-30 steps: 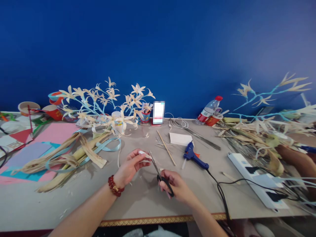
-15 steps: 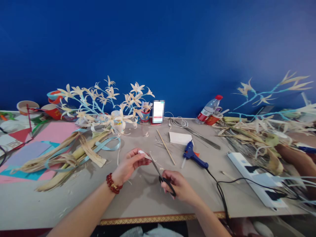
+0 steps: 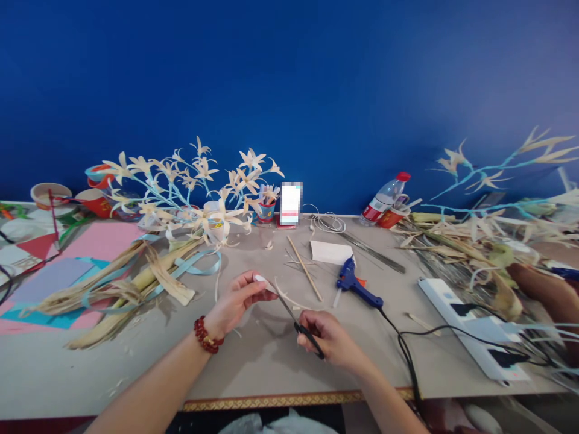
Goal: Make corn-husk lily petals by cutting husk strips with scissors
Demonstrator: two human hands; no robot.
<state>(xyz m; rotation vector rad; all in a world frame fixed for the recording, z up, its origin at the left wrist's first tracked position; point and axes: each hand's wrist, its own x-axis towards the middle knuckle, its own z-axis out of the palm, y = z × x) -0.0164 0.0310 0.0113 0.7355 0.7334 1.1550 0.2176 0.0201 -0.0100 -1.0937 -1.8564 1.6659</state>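
Note:
My left hand (image 3: 246, 289) pinches a small pale strip (image 3: 261, 279) between thumb and fingers; it looks like a piece of corn husk, mostly hidden by the fingers. My right hand (image 3: 326, 339) grips black-handled scissors (image 3: 286, 305), with the fingers in the loops. The blades point up and left, and their tips reach the strip at my left fingertips. They look nearly closed. Just beyond the blades, a thin curled pale sliver (image 3: 296, 302) shows. A wooden stick (image 3: 305, 268) lies on the table behind it.
A blue glue gun (image 3: 357, 286) with a black cord lies right of my hands, near a white power strip (image 3: 470, 328). Husk flowers on blue stems (image 3: 181, 187) stand behind left. Husk bundles (image 3: 136, 283) lie left. Another person's arm (image 3: 543, 295) is at the far right.
The scissors' handles have come closer together and the blades have closed at the strip. A curled sliver now shows more clearly beyond the blades. My left hand has hardly moved.

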